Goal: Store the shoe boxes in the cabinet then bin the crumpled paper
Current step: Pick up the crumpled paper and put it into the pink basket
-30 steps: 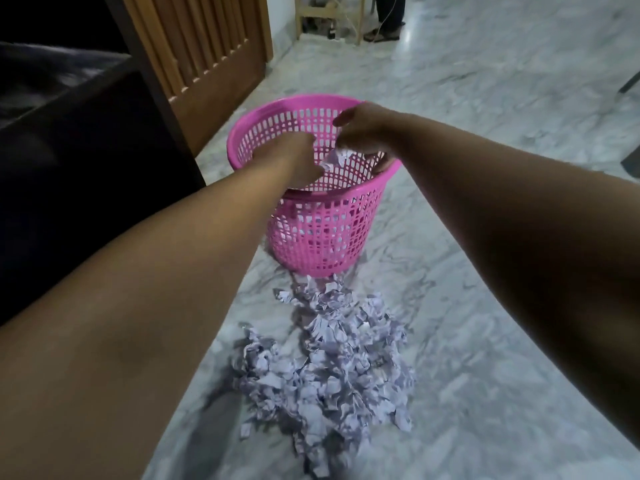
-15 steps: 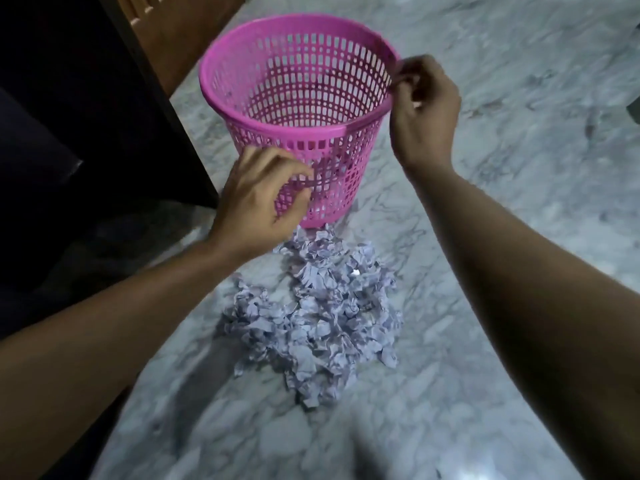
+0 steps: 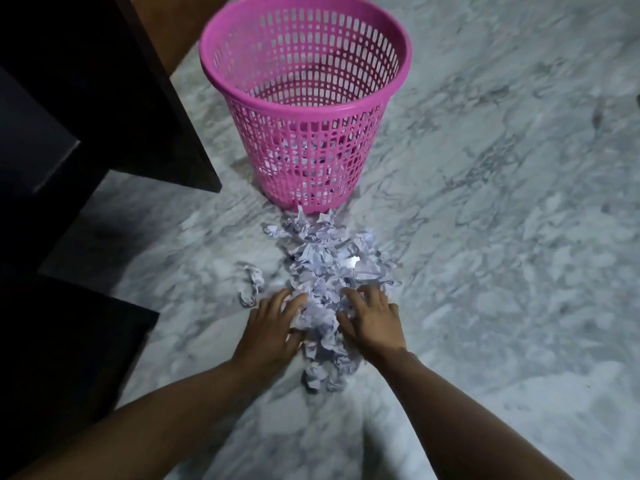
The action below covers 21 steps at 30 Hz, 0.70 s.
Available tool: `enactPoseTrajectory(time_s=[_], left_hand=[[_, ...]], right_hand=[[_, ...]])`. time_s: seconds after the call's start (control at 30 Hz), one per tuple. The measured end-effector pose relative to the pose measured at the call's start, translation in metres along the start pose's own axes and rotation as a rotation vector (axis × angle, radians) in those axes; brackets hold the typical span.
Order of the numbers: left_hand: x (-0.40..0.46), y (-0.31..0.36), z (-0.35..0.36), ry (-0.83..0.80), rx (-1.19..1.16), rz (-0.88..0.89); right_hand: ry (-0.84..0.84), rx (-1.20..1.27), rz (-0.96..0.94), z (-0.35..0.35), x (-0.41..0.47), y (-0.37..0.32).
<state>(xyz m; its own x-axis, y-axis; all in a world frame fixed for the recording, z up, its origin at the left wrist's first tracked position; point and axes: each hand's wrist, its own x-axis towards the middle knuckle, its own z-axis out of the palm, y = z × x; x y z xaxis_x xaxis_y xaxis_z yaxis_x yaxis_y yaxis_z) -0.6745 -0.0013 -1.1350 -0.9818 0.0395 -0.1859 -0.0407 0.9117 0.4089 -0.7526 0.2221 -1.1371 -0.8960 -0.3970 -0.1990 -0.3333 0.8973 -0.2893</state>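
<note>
A pile of crumpled white paper [image 3: 332, 268] lies on the marble floor just in front of a pink mesh bin [image 3: 304, 109]. Some paper shows through the bin's lower holes. My left hand [image 3: 273, 323] rests on the pile's near left side with fingers spread. My right hand [image 3: 372, 320] lies on the near right side, fingers spread too. Paper sits between the two hands. One stray paper ball [image 3: 251, 284] lies left of the pile.
Dark wooden furniture [image 3: 104, 98] fills the left side, its corner close to the bin. Grey-white marble floor [image 3: 502, 237] stretches to the right and behind the bin.
Both hands have come down from the bin's rim to the near end of the paper pile. The view has tilted down toward the floor.
</note>
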Motion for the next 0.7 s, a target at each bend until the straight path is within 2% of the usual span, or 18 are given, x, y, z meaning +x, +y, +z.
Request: enactPoseTrajectory(time_s=[0.27, 0.4, 0.5, 0.57, 0.7], left_hand=[[0.024, 0.015, -0.036, 0.129, -0.106, -0.004], [0.030, 0.026, -0.062, 0.207, -0.147, 0.006], [0.034, 0.045, -0.096, 0.293, -0.242, 0.062], [0.043, 0.061, -0.131, 0.394, -0.320, 0.108], [0.071, 0.089, -0.217, 0.723, -0.479, 0.195]], right_hand=[[0.184, 0.214, -0.057, -0.044, 0.019, 0.005], [0.279, 0.578, 0.049, -0.071, 0.034, -0.001], [0.383, 0.917, 0.117, -0.117, 0.049, -0.024], [0.478, 1.068, 0.062, -0.158, 0.060, -0.046], [0.705, 1.202, -0.158, -0.236, 0.082, -0.087]])
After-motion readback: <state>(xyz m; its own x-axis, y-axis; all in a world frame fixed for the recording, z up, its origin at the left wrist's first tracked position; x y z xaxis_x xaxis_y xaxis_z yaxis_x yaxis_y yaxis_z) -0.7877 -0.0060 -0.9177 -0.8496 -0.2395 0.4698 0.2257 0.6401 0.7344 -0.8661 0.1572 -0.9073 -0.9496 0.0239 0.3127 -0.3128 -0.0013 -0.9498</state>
